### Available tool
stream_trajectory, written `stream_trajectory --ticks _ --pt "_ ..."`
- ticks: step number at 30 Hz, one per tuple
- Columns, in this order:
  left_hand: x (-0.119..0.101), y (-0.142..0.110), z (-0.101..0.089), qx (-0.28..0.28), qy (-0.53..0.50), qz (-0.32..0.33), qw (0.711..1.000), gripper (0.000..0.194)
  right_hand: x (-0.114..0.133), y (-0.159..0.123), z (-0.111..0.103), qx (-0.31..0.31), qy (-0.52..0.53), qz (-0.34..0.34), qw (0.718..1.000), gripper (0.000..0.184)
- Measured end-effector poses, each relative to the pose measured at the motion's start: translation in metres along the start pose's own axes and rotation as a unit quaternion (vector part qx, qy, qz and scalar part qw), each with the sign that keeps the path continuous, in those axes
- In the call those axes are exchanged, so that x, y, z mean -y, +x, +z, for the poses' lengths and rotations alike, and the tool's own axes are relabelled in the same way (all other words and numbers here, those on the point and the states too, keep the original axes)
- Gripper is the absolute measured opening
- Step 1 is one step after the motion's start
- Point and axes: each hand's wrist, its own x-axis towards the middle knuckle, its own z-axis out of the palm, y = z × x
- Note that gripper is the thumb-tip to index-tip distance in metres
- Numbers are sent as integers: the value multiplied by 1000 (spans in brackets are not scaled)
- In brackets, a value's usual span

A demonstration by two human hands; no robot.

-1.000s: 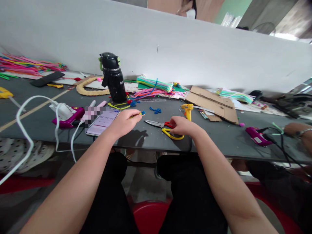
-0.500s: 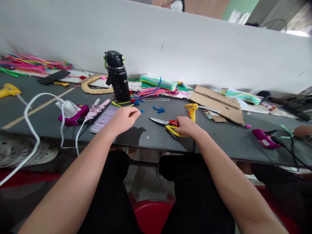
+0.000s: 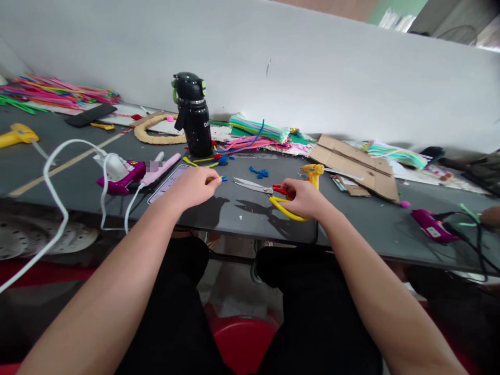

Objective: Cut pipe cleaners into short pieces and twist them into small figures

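Observation:
My left hand [image 3: 195,186] is closed in a pinch on a small pipe cleaner piece [image 3: 223,178], whose blue end pokes out past the fingertips with a bit of yellow beside it. My right hand [image 3: 300,198] grips scissors [image 3: 254,186] with red and yellow handles. Their blades are slightly parted and point left at the pinched piece, a short gap away. The scissors hover above the tabletop, with their shadow below. Between the hands, farther back, lie curled blue pipe cleaner bits [image 3: 259,172]. A yellow glue gun [image 3: 313,171] stands just behind my right hand.
Left of my left hand are a phone [image 3: 166,186], a purple power socket [image 3: 124,179] and white cables. A black bottle [image 3: 196,125] stands behind, near pipe cleaner bundles [image 3: 260,130]. Cardboard [image 3: 357,165] lies right, with another purple socket [image 3: 433,226] and a person's hand [image 3: 491,216] beyond.
My right hand has lifted the scissors off the tabletop, and their blades have parted a little. The left hand still pinches the pipe cleaner piece. The whole view has shifted slightly.

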Motion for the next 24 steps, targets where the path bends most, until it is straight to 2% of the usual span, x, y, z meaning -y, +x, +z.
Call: stream_trajectory --ticks 4,9,24 --pt "-4 -2 -1 3 4 6 1000 32 -4 2 3 -11 40 -27 999 27" --pt "-11 -3 -1 5 2 9 1000 30 -4 2 3 5 39 -51 998 27" --pt "-11 0 3 18 1 14 1000 28 -5 3 4 13 28 -44 999 28"
